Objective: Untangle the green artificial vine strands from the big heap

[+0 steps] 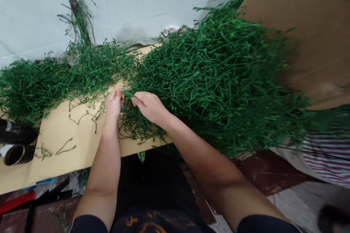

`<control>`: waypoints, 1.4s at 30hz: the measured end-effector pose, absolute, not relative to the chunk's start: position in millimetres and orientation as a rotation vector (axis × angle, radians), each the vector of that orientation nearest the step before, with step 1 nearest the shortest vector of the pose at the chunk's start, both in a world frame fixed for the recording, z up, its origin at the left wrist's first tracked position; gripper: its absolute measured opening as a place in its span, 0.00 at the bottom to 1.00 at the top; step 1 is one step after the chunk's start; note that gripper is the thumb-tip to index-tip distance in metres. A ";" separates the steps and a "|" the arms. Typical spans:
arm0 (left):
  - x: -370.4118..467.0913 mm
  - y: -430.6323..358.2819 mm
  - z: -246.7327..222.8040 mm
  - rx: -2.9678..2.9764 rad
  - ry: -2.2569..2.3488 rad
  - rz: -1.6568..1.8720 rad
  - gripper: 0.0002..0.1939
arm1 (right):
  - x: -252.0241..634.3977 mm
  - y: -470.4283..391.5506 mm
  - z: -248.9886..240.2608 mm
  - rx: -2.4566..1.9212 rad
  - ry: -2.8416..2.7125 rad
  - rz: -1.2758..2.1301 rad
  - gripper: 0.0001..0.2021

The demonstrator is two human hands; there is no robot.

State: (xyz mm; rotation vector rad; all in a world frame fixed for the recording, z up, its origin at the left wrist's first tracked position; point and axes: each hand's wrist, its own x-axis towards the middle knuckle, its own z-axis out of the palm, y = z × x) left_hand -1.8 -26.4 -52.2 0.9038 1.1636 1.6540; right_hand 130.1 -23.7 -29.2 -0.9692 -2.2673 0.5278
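Close together over the cardboard sheet (62, 134), my two hands pinch a short piece of thin green stem (128, 94) that spans the gap between them. My left hand (114, 102) is closed at its left end, fingers curled. My right hand (150, 106) grips the other end between thumb and fingers. Just right of my hands rises a large tangled pile of green stems (213, 72) with small branching tips. A lower heap of the same stems (90, 67) spreads to the left. A few loose stems (65, 147) lie on the cardboard.
A black cylinder marked "VACUUM" (16, 131) and an open dark cup (16, 154) lie at the left edge. More stems hang on an upright post (79, 20) by the tiled wall (123, 0). A brown cardboard panel (308, 36) stands at right, above striped fabric (326, 156).
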 end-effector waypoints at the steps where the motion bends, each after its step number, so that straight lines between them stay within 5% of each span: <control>1: -3.1 -25.0 -52.8 0.879 1.205 1.660 0.22 | 130.5 -31.1 -29.0 -0.950 -2.263 0.523 0.16; 7: -33.5 -25.6 -55.2 0.614 1.376 1.949 0.22 | 134.5 -76.2 -14.9 -0.564 -2.304 0.380 0.17; 11: -31.8 -28.3 -53.8 0.728 1.238 1.856 0.22 | 151.7 -44.1 -10.7 -0.998 -2.072 0.221 0.18; 17: -7.0 -29.5 -48.6 0.984 1.044 1.655 0.23 | 168.2 -4.1 -8.1 -1.131 -1.981 0.046 0.35; 23: -4.5 -30.0 -50.7 1.058 1.040 1.602 0.24 | 130.8 -20.8 -9.6 -1.129 -2.316 0.578 0.15; 33: -34.4 -22.5 -48.8 0.583 1.374 2.009 0.18 | 138.0 -69.2 -2.8 -0.610 -2.211 0.343 0.15; 38: -31.5 -36.2 -35.6 0.663 1.097 1.913 0.20 | 184.7 -29.1 3.7 -1.242 -1.979 -0.012 0.18; 42: -24.4 -44.2 -18.4 0.583 0.836 1.874 0.21 | 208.9 -29.6 -5.8 -1.341 -1.979 -0.154 0.29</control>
